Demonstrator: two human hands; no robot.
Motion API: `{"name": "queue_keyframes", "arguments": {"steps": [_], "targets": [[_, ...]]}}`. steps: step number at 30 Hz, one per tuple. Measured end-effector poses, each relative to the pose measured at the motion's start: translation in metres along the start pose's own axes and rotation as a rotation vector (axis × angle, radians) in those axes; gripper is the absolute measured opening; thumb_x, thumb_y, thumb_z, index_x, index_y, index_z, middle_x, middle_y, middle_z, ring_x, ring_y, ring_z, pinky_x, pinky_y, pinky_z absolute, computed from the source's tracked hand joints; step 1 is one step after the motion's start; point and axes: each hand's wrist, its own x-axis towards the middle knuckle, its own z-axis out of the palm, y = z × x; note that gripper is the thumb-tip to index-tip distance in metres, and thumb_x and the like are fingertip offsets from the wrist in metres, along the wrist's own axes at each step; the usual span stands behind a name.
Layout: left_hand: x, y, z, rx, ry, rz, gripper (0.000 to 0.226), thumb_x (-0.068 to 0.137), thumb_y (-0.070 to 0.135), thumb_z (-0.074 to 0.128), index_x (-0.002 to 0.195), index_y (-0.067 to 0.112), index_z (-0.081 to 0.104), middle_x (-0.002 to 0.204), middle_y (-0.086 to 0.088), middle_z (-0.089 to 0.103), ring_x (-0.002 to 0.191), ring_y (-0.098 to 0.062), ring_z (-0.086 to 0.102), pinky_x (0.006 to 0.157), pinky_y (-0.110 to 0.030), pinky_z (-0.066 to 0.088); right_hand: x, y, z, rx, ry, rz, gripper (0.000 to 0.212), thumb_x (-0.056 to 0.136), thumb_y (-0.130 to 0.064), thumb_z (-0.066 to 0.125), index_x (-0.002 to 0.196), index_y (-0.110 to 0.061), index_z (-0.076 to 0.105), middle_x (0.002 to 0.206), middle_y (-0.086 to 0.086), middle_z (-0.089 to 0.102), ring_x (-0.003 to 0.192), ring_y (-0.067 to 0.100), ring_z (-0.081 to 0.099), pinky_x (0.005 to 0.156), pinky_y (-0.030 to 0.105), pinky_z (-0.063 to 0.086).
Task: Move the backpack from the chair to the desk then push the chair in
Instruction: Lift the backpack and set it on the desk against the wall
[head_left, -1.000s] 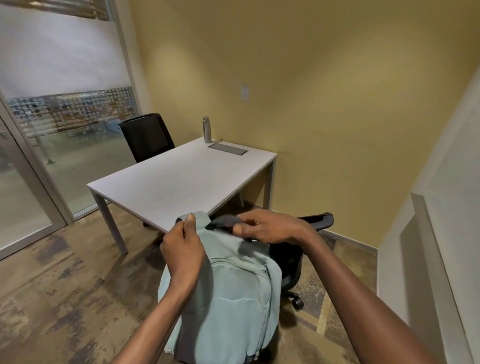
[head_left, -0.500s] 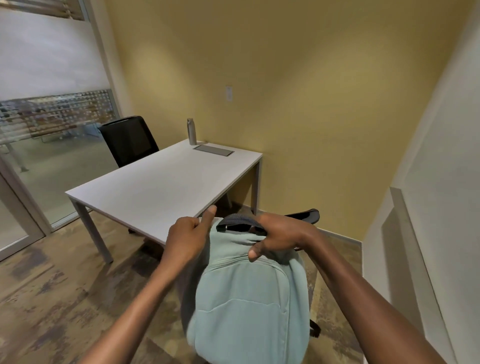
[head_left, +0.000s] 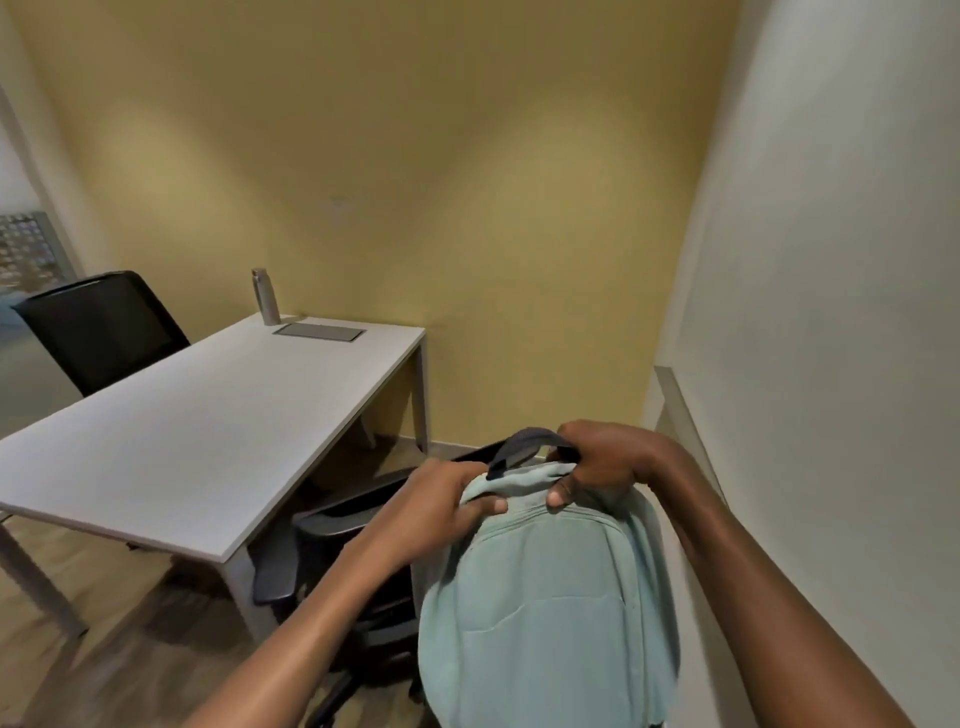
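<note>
A pale green backpack (head_left: 550, 613) hangs upright at the lower right, held by its top. My left hand (head_left: 441, 501) pinches the fabric at the top left corner. My right hand (head_left: 602, 462) grips the top right by the dark grey carry handle (head_left: 524, 441). The black office chair (head_left: 332, 551) stands below and behind the backpack, partly hidden by it and by my left arm, beside the desk's near right corner. The white desk (head_left: 208, 431) stretches away to the left of the backpack.
A metal bottle (head_left: 266, 296) and a grey flat panel (head_left: 319, 331) sit at the desk's far end. A second black chair (head_left: 104, 327) stands behind the desk at left. A yellow wall is ahead, a white wall with a ledge (head_left: 691, 426) close on the right.
The view has swung to the right, so the desk now sits further left. The backpack, held in both hands, has shifted right in view, and the chair's seat shows under my left arm.
</note>
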Motion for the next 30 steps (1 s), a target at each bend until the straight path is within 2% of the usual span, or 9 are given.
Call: {"name": "queue_keyframes", "arguments": {"steps": [3, 5, 8, 12, 16, 19, 21, 25, 30], "targets": [[0.03, 0.012, 0.023, -0.045, 0.05, 0.088, 0.014, 0.092, 0.039, 0.065, 0.091, 0.025, 0.067, 0.07, 0.003, 0.067, 0.062, -0.01, 0.058, 0.057, -0.028, 0.043, -0.01, 0.03, -0.011, 0.016, 0.029, 0.11, 0.024, 0.079, -0.03, 0.08, 0.092, -0.014, 0.067, 0.078, -0.001, 0.066, 0.072, 0.019, 0.06, 0.065, 0.03, 0.046], [0.051, 0.018, 0.037, -0.109, 0.092, 0.105, 0.017, 0.094, 0.035, 0.063, 0.085, 0.02, 0.066, 0.066, -0.002, 0.063, 0.057, -0.014, 0.052, 0.056, -0.03, 0.038, -0.015, 0.048, -0.019, 0.056, 0.058, 0.161, 0.023, 0.079, -0.032, 0.08, 0.09, -0.014, 0.071, 0.071, -0.003, 0.063, 0.065, 0.016, 0.057, 0.062, 0.029, 0.043], [0.085, 0.027, 0.054, -0.195, 0.096, 0.092, 0.019, 0.095, 0.034, 0.061, 0.091, 0.017, 0.069, 0.071, -0.008, 0.065, 0.058, -0.015, 0.051, 0.057, -0.032, 0.039, -0.022, 0.076, -0.029, 0.11, 0.115, 0.237, 0.023, 0.078, -0.035, 0.08, 0.09, -0.017, 0.071, 0.067, -0.005, 0.061, 0.062, 0.015, 0.056, 0.06, 0.029, 0.041], [0.132, 0.038, 0.072, -0.321, 0.109, 0.093, 0.018, 0.095, 0.032, 0.061, 0.093, 0.018, 0.072, 0.076, -0.015, 0.069, 0.06, -0.015, 0.053, 0.057, -0.031, 0.04, -0.031, 0.116, -0.048, 0.141, 0.127, 0.288, 0.03, 0.069, -0.044, 0.085, 0.086, -0.024, 0.07, 0.076, -0.008, 0.068, 0.072, 0.013, 0.062, 0.065, 0.031, 0.045], [0.179, 0.043, 0.084, -0.418, 0.131, 0.081, 0.014, 0.094, 0.027, 0.063, 0.095, 0.023, 0.076, 0.068, 0.001, 0.069, 0.058, -0.006, 0.051, 0.055, -0.022, 0.039, -0.031, 0.156, -0.064, 0.084, 0.109, 0.38, 0.045, 0.055, -0.05, 0.091, 0.087, -0.034, 0.063, 0.085, -0.015, 0.065, 0.078, 0.004, 0.061, 0.065, 0.026, 0.048], [0.212, 0.044, 0.09, -0.432, 0.134, 0.074, 0.014, 0.094, 0.028, 0.062, 0.093, 0.025, 0.076, 0.062, 0.008, 0.061, 0.055, -0.005, 0.046, 0.053, -0.022, 0.035, -0.011, 0.184, -0.072, -0.002, 0.186, 0.411, 0.031, 0.066, -0.037, 0.088, 0.083, -0.023, 0.066, 0.079, -0.005, 0.063, 0.073, 0.014, 0.06, 0.062, 0.031, 0.046], [0.235, 0.043, 0.093, -0.436, 0.137, 0.073, 0.015, 0.094, 0.028, 0.063, 0.093, 0.024, 0.077, 0.064, 0.006, 0.065, 0.057, -0.006, 0.046, 0.055, -0.024, 0.035, 0.005, 0.2, -0.08, -0.055, 0.24, 0.423, 0.029, 0.072, -0.033, 0.083, 0.094, -0.02, 0.07, 0.086, 0.0, 0.066, 0.081, 0.021, 0.063, 0.068, 0.035, 0.05], [0.283, 0.036, 0.091, -0.442, 0.171, 0.074, 0.014, 0.093, 0.027, 0.064, 0.087, 0.022, 0.076, 0.051, 0.018, 0.049, 0.048, -0.001, 0.037, 0.046, -0.017, 0.028, 0.039, 0.229, -0.108, -0.158, 0.328, 0.428, 0.03, 0.077, -0.032, 0.077, 0.106, -0.027, 0.069, 0.093, -0.001, 0.065, 0.087, 0.023, 0.062, 0.068, 0.033, 0.047], [0.35, 0.018, 0.085, -0.406, 0.199, 0.087, 0.02, 0.094, 0.029, 0.063, 0.085, 0.015, 0.074, 0.061, 0.009, 0.052, 0.052, -0.004, 0.036, 0.049, -0.023, 0.028, 0.091, 0.266, -0.142, -0.217, 0.424, 0.405, 0.028, 0.081, -0.029, 0.074, 0.108, -0.029, 0.069, 0.099, 0.001, 0.067, 0.089, 0.026, 0.062, 0.069, 0.033, 0.046]]}}
